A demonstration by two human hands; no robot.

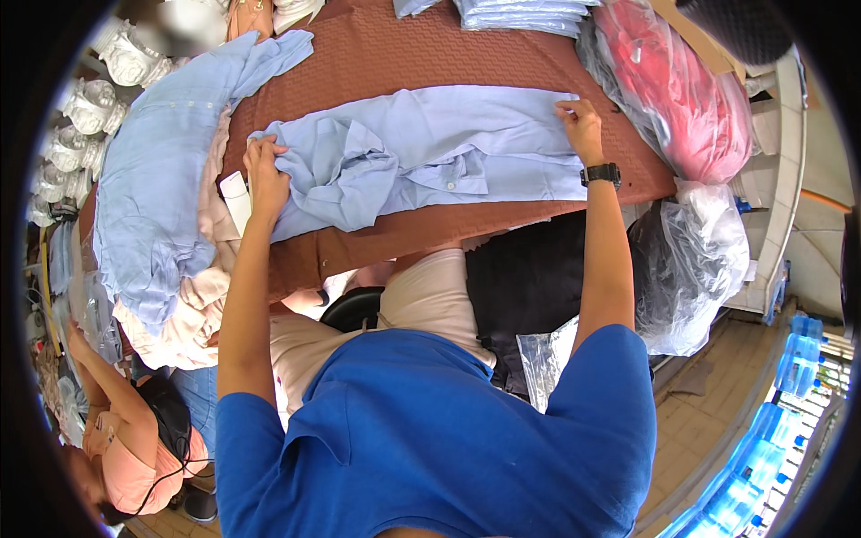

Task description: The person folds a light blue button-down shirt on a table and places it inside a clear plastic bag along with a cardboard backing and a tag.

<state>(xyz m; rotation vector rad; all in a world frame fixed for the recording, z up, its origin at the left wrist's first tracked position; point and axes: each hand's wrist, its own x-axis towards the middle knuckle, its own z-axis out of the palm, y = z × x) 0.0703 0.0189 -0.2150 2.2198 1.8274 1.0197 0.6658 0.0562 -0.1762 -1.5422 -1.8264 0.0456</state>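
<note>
Got a long, light-blue cloth shirt (502, 125) stretched sideways across a textured reddish-brown tablecloth (377, 49), pretty rumpled toward the left. Left hand (266, 175) has its fingers curled in, gripping that end; right hand (581, 125), below a chunky black wristwatch (601, 174), is pinched nearly closed on the far right corner.

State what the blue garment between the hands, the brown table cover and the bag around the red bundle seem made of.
Blue garment: matte cloth, perhaps cotton, from its soft creases. Brown table cover: low-sheen fabric or vinyl, patterned surface; unclear which. Bag: probably clear, glossy plastic film, bright highlights, red bundle showing through.
</note>
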